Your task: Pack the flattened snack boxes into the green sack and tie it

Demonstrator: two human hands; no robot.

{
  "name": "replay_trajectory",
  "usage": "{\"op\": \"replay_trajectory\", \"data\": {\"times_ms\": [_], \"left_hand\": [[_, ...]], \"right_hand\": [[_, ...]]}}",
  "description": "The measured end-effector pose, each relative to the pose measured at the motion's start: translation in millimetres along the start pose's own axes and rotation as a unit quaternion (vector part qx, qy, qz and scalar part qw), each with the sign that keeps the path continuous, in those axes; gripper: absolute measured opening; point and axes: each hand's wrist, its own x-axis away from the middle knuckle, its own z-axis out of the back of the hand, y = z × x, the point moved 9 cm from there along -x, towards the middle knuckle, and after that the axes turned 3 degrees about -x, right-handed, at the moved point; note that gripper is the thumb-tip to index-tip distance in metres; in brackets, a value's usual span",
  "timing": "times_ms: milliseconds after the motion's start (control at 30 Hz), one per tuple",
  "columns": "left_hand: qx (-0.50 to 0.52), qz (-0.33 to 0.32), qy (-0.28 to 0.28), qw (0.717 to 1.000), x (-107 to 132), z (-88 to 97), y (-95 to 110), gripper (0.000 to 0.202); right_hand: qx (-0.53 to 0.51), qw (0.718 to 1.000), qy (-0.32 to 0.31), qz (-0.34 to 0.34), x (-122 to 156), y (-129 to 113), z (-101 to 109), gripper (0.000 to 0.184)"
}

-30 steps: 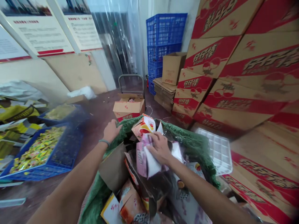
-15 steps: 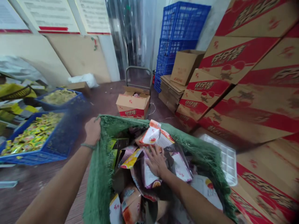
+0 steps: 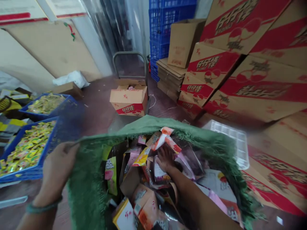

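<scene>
A large green woven sack (image 3: pixel 86 179) with frayed edges stands in front of me, its mouth wide. Inside lie crumpled printed cartons (image 3: pixel 146 204) in white, pink, orange and yellow. My left hand (image 3: pixel 59 169), with a band at the wrist, grips the sack's rim at its left corner and pulls it outward. My right hand (image 3: pixel 165 158) reaches into the sack, fingers spread flat, pressing on the packaging. An orange-and-white carton (image 3: pixel 166 140) sticks up just beyond its fingertips.
Blue crates (image 3: pixel 28 143) of small yellow packets stand on the left. Ahead, an open cardboard box (image 3: pixel 128 100) sits by a trolley handle (image 3: pixel 129 53). Stacked red-and-brown cartons (image 3: pixel 263 86) line the right side, with a white plastic tray (image 3: pixel 230 140) beside the sack. Blue crates (image 3: pixel 172 19) are stacked behind.
My left hand has drawn the sack's rim outward to the left and down, widening the mouth. My right hand has sunk a little deeper among the cartons. The view has tilted downward.
</scene>
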Motion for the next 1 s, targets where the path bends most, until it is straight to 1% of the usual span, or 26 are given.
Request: {"op": "replay_trajectory", "data": {"times_ms": [33,67,100,133,167,200,233,267,300,333,400,467,500,567,600,633,667,700,733,767,800,833,900,933,967,1000], "left_hand": [[0.001,0.006,0.004,1.000,16.7,13.4,21.8,0.080],[0.009,-0.041,0.058,0.997,41.5,33.6,54.9,0.089],[0.026,-0.100,0.081,0.991,73.2,44.5,89.5,0.090],[0.038,-0.168,0.075,0.982,108.8,45.3,123.4,0.085],[0.032,-0.230,0.048,0.972,144.8,36.5,152.6,0.084],[0.022,-0.285,0.015,0.958,178.1,21.9,175.9,0.088],[0.001,-0.307,-0.026,0.951,203.0,1.6,189.4,0.092],[-0.023,-0.309,-0.049,0.950,218.4,-17.3,195.6,0.092],[-0.048,-0.307,-0.072,0.948,225.7,-36.3,198.1,0.089],[-0.071,-0.296,-0.099,0.947,225.5,-54.6,197.3,0.087],[-0.094,-0.266,-0.131,0.950,211.3,-79.2,192.9,0.089],[-0.096,-0.240,-0.144,0.955,194.1,-91.6,189.7,0.098],[-0.093,-0.231,-0.147,0.957,188.4,-95.2,188.5,0.103],[-0.088,-0.210,-0.151,0.962,184.6,-100.2,183.9,0.108],[-0.086,-0.198,-0.151,0.965,185.8,-102.3,180.5,0.108],[-0.085,-0.189,-0.150,0.967,188.3,-104.3,176.8,0.108],[-0.085,-0.182,-0.147,0.969,191.5,-106.0,173.4,0.107],[-0.085,-0.180,-0.143,0.970,194.8,-107.2,170.9,0.106],[-0.084,-0.181,-0.138,0.970,197.6,-107.4,169.4,0.106],[-0.081,-0.183,-0.129,0.971,199.5,-106.1,168.8,0.108],[-0.077,-0.188,-0.116,0.972,200.4,-103.1,169.6,0.109],[-0.070,-0.198,-0.100,0.973,200.4,-98.4,172.1,0.110],[-0.049,-0.248,-0.073,0.965,199.9,-88.0,184.4,0.100],[-0.033,-0.298,-0.078,0.951,201.6,-85.9,195.0,0.089],[-0.014,-0.365,-0.104,0.925,206.3,-88.0,207.8,0.077],[0.006,-0.433,-0.149,0.889,213.6,-93.8,219.6,0.066]], "right_hand": [[-0.003,1.000,0.009,0.007,2.0,-4.5,7.4,0.054],[-0.008,1.000,0.014,0.012,3.7,-9.2,15.3,0.053],[-0.012,1.000,0.015,0.015,4.7,-13.4,23.0,0.054],[-0.015,1.000,0.012,0.016,4.7,-17.3,30.2,0.054],[-0.017,1.000,0.004,0.017,3.6,-21.0,36.6,0.055],[-0.019,1.000,-0.008,0.017,1.4,-24.5,42.1,0.057],[-0.020,0.999,-0.026,0.017,-1.9,-28.1,46.8,0.060],[-0.021,0.998,-0.049,0.018,-5.9,-32.4,51.2,0.063],[-0.022,0.997,-0.075,0.017,-10.1,-37.0,56.2,0.067],[-0.023,0.995,-0.100,0.017,-13.9,-42.4,62.9,0.070],[-0.026,0.989,-0.146,0.016,-17.2,-53.6,84.6,0.073],[-0.037,0.982,-0.182,0.026,-8.5,-63.3,119.1,0.073],[-0.045,0.979,-0.194,0.038,2.7,-65.7,140.1,0.071],[-0.067,0.977,-0.183,0.084,39.8,-62.8,186.7,0.070],[-0.082,0.978,-0.152,0.118,65.1,-56.9,209.8,0.069],[-0.103,0.976,-0.060,0.182,94.4,-51.6,238.3,0.068],[-0.103,0.970,0.038,0.215,126.7,-37.3,259.2,0.068],[-0.083,0.966,0.116,0.215,158.0,-17.0,266.9,0.070],[-0.060,0.965,0.170,0.192,184.7,5.8,262.4,0.074],[-0.042,0.970,0.183,0.157,203.2,27.8,244.8,0.078],[-0.041,0.977,0.170,0.124,213.7,45.9,219.3,0.081],[-0.054,0.984,0.141,0.093,216.5,58.8,189.8,0.086],[-0.085,0.989,0.118,0.021,205.7,70.9,144.1,0.093],[-0.093,0.989,0.116,-0.004,194.5,68.4,130.8,0.094],[-0.098,0.988,0.117,-0.016,181.1,61.0,124.7,0.092],[-0.100,0.988,0.119,-0.017,167.0,50.5,124.9,0.088]]}}
